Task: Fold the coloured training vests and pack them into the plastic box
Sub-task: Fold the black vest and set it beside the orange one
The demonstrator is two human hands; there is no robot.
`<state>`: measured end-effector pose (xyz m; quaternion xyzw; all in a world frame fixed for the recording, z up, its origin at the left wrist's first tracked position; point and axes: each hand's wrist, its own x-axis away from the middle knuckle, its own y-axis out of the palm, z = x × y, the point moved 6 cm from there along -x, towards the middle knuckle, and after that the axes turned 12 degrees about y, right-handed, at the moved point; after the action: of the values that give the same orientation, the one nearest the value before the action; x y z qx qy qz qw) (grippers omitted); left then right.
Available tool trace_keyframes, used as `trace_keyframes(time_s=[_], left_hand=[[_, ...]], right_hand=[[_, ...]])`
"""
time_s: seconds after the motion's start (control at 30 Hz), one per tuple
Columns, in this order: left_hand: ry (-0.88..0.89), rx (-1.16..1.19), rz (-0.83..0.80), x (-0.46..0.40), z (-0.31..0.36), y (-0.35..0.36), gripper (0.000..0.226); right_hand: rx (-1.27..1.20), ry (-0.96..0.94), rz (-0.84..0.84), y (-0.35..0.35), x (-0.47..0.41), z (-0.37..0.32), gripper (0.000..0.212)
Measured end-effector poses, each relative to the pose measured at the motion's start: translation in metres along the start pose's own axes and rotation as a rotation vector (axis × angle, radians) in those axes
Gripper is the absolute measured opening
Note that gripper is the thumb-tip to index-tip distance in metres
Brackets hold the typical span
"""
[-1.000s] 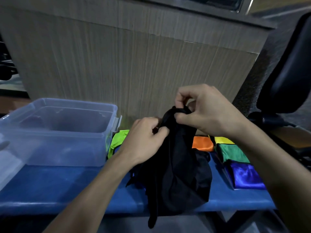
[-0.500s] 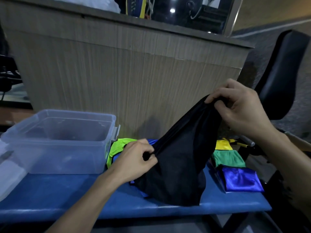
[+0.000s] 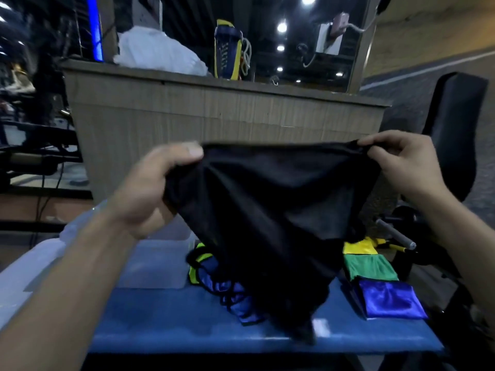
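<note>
Both hands, the left hand (image 3: 150,191) and right hand (image 3: 401,167), now grasp the black vest (image 3: 270,218) stretched wide above the counter (image 3: 166,317), ready for folding.

Two bare forearms, no sleeves, watch or bands visible below the wrists. Left hand (image 3: 150,188) and right hand (image 3: 401,167) ungloved, without rings; short, plain thumbnail on the left.

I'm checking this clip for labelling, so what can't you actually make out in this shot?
Head view:
- Plastic box: the left arm covers most of it, so its contents cannot be told.
- Pile of vests: partly behind the raised black vest.
- Black vest's lower end: blurred.
</note>
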<state>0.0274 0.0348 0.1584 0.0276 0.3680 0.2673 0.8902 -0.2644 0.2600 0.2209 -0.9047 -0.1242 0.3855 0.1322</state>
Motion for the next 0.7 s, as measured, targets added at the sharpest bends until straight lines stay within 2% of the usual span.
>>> trace_keyframes(time_s=[0.07, 0.13, 0.17, 0.27, 0.33, 0.4, 0.5, 0.57, 0.63, 0.7], left_hand=[[0.057, 0.047, -0.037, -0.018, 0.047, 0.014, 0.024], [0.142, -0.105, -0.089, -0.034, 0.074, 0.015, 0.024], [0.237, -0.343, -0.112, -0.043, 0.081, 0.008, 0.022], [0.558, -1.378, -0.249, -0.07, 0.082, -0.011, 0.035], [0.602, -1.667, -0.439, -0.074, 0.058, -0.014, 0.035], [0.523, -1.725, -0.591, -0.068, 0.021, -0.018, 0.032], [0.366, -1.777, -0.607, -0.057, -0.011, -0.027, 0.036], [0.388, -1.68, -0.488, -0.052, -0.009, -0.033, 0.035], [0.428, -1.532, -0.301, -0.047, 0.003, -0.036, 0.033], [0.442, -1.497, -0.174, -0.047, 0.013, -0.038, 0.038]], right_hand=[[-0.101, 0.065, -0.027, -0.002, 0.002, -0.001, 0.028], [-0.176, 0.087, 0.012, -0.01, 0.0, -0.004, 0.026], [-0.197, 0.084, 0.039, -0.017, -0.002, -0.007, 0.024], [-0.209, 0.071, 0.103, -0.032, -0.01, -0.015, 0.021], [-0.173, 0.062, 0.1, -0.033, -0.013, -0.019, 0.019], [-0.096, 0.037, 0.093, -0.03, -0.014, -0.02, 0.019], [0.055, -0.017, 0.08, -0.022, -0.01, -0.018, 0.017], [0.176, -0.062, 0.042, -0.014, -0.005, -0.009, 0.013], [0.295, -0.092, -0.016, -0.003, 0.004, 0.006, 0.008], [0.371, -0.096, -0.092, 0.009, 0.014, 0.028, 0.006]])
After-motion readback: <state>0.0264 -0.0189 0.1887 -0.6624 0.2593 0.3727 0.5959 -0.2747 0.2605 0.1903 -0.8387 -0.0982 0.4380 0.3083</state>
